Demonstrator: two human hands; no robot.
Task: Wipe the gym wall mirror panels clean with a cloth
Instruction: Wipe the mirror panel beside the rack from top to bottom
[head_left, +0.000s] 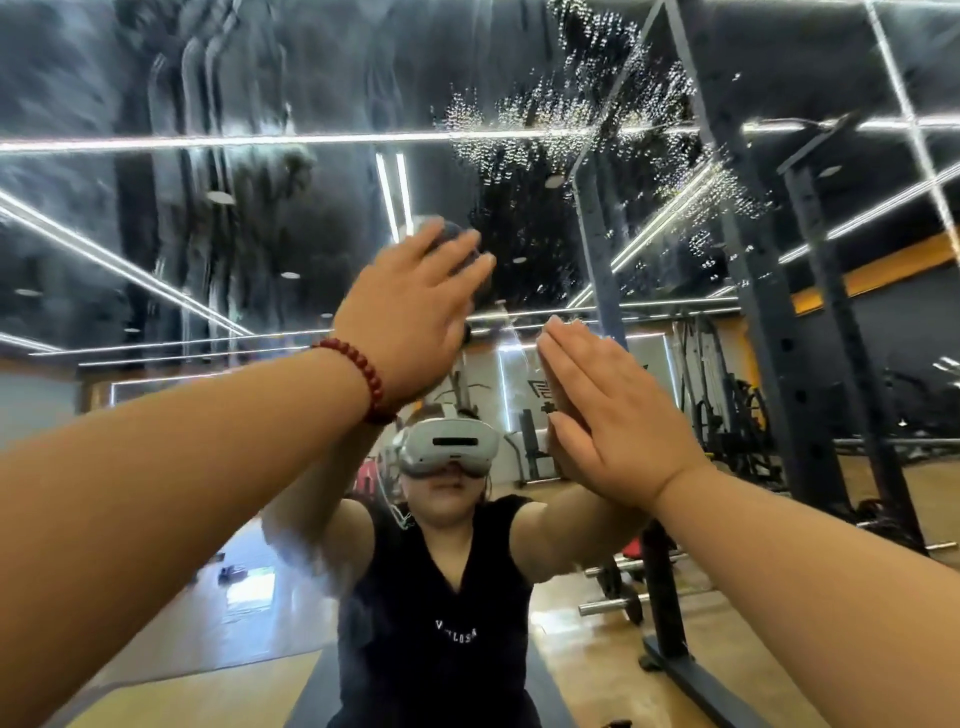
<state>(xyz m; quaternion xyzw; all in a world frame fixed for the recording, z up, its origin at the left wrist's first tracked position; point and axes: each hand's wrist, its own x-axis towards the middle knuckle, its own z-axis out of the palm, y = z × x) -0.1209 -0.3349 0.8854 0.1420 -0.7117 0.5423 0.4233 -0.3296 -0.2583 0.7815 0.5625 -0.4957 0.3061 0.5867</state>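
Up high, a dark cloth (457, 249) is pressed against the mirror (260, 218) under the straight fingers of the left hand (415, 312), while the right hand (602, 410) is laid flat and empty on the glass just beside it. Droplets (571, 130) are left unwiped to the upper right. Fresh palm prints could be left by the bare right hand, and streaks spread by a damp cloth.
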